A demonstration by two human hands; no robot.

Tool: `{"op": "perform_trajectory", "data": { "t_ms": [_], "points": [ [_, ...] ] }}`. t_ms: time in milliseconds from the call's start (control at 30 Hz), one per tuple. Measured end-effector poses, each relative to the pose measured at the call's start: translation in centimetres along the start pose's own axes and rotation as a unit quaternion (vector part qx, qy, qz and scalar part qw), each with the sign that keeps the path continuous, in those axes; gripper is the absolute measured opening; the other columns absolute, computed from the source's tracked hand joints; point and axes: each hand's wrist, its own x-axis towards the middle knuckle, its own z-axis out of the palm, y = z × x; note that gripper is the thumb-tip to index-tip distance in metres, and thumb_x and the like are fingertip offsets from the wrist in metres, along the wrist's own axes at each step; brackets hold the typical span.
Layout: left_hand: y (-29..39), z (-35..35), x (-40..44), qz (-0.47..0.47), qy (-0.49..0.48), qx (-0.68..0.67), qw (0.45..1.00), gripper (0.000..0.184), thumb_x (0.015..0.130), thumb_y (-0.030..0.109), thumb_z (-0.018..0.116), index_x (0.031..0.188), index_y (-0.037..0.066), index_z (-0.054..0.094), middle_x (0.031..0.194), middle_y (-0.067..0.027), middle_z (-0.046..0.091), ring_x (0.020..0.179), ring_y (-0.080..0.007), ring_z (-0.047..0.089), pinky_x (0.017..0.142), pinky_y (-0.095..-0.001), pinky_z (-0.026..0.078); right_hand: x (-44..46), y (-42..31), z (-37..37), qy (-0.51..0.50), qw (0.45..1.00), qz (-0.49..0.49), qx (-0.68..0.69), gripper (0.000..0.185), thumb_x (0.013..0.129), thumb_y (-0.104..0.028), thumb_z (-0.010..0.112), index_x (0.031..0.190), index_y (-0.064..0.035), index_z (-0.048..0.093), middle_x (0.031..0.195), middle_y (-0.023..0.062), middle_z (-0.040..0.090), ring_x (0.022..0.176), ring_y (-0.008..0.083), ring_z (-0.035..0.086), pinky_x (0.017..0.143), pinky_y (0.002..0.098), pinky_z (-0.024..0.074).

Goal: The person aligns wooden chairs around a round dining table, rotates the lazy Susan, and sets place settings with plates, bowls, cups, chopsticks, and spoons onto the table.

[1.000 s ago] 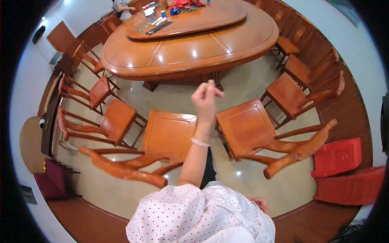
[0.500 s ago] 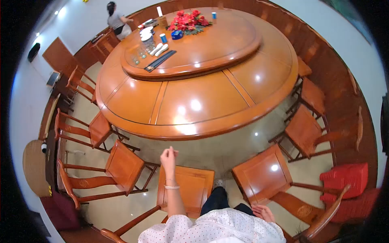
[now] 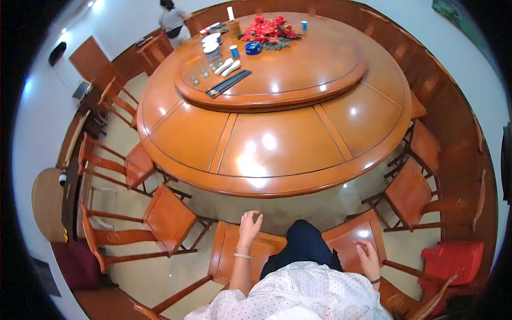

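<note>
My left hand (image 3: pixel 249 228), a pale bracelet on its wrist, hangs in front of me above a wooden chair (image 3: pixel 225 246). Its fingers are loosely bent, apart from the thumb, and nothing is in them. Over the seat of a second chair (image 3: pixel 348 233), my right hand (image 3: pixel 368 257) is held low with slightly curled, parted fingers, also holding nothing. Beyond both hands stands a large round table (image 3: pixel 290 154) with a raised round turntable (image 3: pixel 314 69). On the turntable lie black chopsticks (image 3: pixel 228 84), white spoons (image 3: pixel 230 68), stacked white dishes (image 3: pixel 212 44) and several glasses (image 3: pixel 200 74).
Red flowers (image 3: pixel 269 29), a blue ashtray (image 3: pixel 253 48) and blue-and-white cans (image 3: pixel 234 52) also sit on the turntable. More wooden chairs (image 3: pixel 169 216) ring the table. Red plastic stools (image 3: pixel 453 261) stand at right. Another person (image 3: pixel 173 24) is at a side cabinet (image 3: pixel 153 50).
My left hand has shifted right and lower, its fingers loosening. The right hand has come up and forward from my side. One leg has stepped forward, and the view has shifted.
</note>
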Motion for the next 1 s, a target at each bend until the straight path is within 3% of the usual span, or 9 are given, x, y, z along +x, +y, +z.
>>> {"op": "perform_trajectory", "data": {
  "t_ms": [133, 200, 300, 533, 600, 733, 800, 933, 1000],
  "points": [
    [1.3, 3.6, 4.0, 0.054, 0.171, 0.102, 0.978, 0.040, 0.075, 0.023, 0.059, 0.107, 0.003, 0.046, 0.121, -0.0166, 0.038, 0.114, -0.0331, 0.031, 0.094, -0.0409, 0.027, 2.3, 0.2, -1.2, 0.025, 0.999, 0.000, -0.038, 0.031, 0.082, -0.011, 0.052, 0.110, 0.0007, 0.044, 0.105, 0.0127, 0.054, 0.099, 0.0178, 0.050, 0.084, 0.0293, 0.0405],
    [1.5, 5.8, 6.4, 0.055, 0.180, 0.087, 0.978, 0.045, 0.076, 0.024, 0.057, 0.111, 0.000, 0.042, 0.123, -0.0173, 0.036, 0.117, -0.0341, 0.028, 0.097, -0.0455, 0.022, 4.4, 0.1, -1.7, 0.010, 0.999, 0.004, -0.039, 0.034, 0.082, -0.011, 0.053, 0.112, 0.0008, 0.041, 0.108, 0.0145, 0.052, 0.101, 0.0190, 0.049, 0.084, 0.0298, 0.0404],
    [2.6, 8.6, 9.0, -0.012, 0.245, 0.134, 0.960, 0.051, 0.079, 0.028, 0.051, 0.117, -0.002, 0.035, 0.130, -0.0157, 0.030, 0.125, -0.0326, 0.018, 0.099, -0.0541, 0.007, 8.3, -1.7, -1.8, -0.034, 0.997, -0.007, -0.075, 0.038, 0.082, -0.012, 0.053, 0.114, 0.0005, 0.037, 0.112, 0.0159, 0.049, 0.104, 0.0198, 0.048, 0.085, 0.0302, 0.0404],
    [5.8, 12.0, 13.5, -0.237, 0.394, 0.110, 0.881, 0.053, 0.081, 0.026, 0.050, 0.124, 0.002, 0.031, 0.134, -0.0127, 0.025, 0.127, -0.0295, 0.014, 0.099, -0.0518, 0.012, 27.0, -3.7, 0.6, -0.135, 0.989, -0.066, 0.001, 0.048, 0.082, -0.016, 0.055, 0.119, 0.0013, 0.032, 0.121, 0.0193, 0.041, 0.113, 0.0257, 0.041, 0.092, 0.0332, 0.0350],
    [5.7, 12.6, 14.2, -0.230, 0.443, 0.152, 0.853, 0.049, 0.082, 0.023, 0.049, 0.123, 0.003, 0.033, 0.133, -0.0109, 0.028, 0.126, -0.0289, 0.018, 0.098, -0.0501, 0.017, 35.5, -5.3, 2.2, -0.128, 0.990, -0.058, -0.017, 0.051, 0.081, -0.020, 0.057, 0.119, 0.0019, 0.032, 0.123, 0.0203, 0.038, 0.116, 0.0269, 0.036, 0.094, 0.0343, 0.0326],
    [6.5, 12.6, 15.2, -0.273, 0.440, 0.182, 0.836, 0.045, 0.083, 0.020, 0.046, 0.121, 0.000, 0.035, 0.128, -0.0143, 0.035, 0.123, -0.0311, 0.025, 0.097, -0.0465, 0.021, 54.9, -8.7, 8.8, 0.002, 0.962, -0.258, -0.091, 0.056, 0.079, -0.026, 0.057, 0.120, 0.0039, 0.032, 0.126, 0.0225, 0.033, 0.121, 0.0320, 0.029, 0.098, 0.0409, 0.0249],
    [6.1, 12.8, 14.7, -0.272, 0.438, 0.193, 0.835, 0.044, 0.083, 0.020, 0.045, 0.121, -0.001, 0.035, 0.128, -0.0152, 0.035, 0.122, -0.0318, 0.026, 0.097, -0.0451, 0.021, 62.4, -10.5, 12.0, 0.152, 0.874, -0.362, -0.287, 0.057, 0.079, -0.027, 0.054, 0.121, 0.0036, 0.033, 0.131, 0.0218, 0.027, 0.123, 0.0322, 0.023, 0.101, 0.0436, 0.0179],
    [5.7, 12.4, 15.4, -0.256, 0.426, 0.205, 0.843, 0.043, 0.084, 0.022, 0.044, 0.119, -0.002, 0.035, 0.129, -0.0159, 0.034, 0.122, -0.0321, 0.026, 0.099, -0.0421, 0.020, 69.6, -10.4, 13.9, 0.246, 0.842, -0.235, -0.418, 0.053, 0.079, -0.031, 0.049, 0.120, 0.0008, 0.038, 0.135, 0.0166, 0.024, 0.126, 0.0285, 0.020, 0.102, 0.0453, 0.0132],
    [5.3, 12.3, 16.1, -0.269, 0.429, 0.197, 0.839, 0.045, 0.085, 0.022, 0.044, 0.120, -0.003, 0.034, 0.130, -0.0151, 0.033, 0.123, -0.0312, 0.025, 0.099, -0.0414, 0.019, 69.4, -10.3, 13.8, 0.246, 0.832, -0.297, -0.399, 0.052, 0.078, -0.028, 0.049, 0.122, -0.0033, 0.037, 0.136, 0.0141, 0.024, 0.126, 0.0277, 0.020, 0.101, 0.0462, 0.0142]
  ]
}}
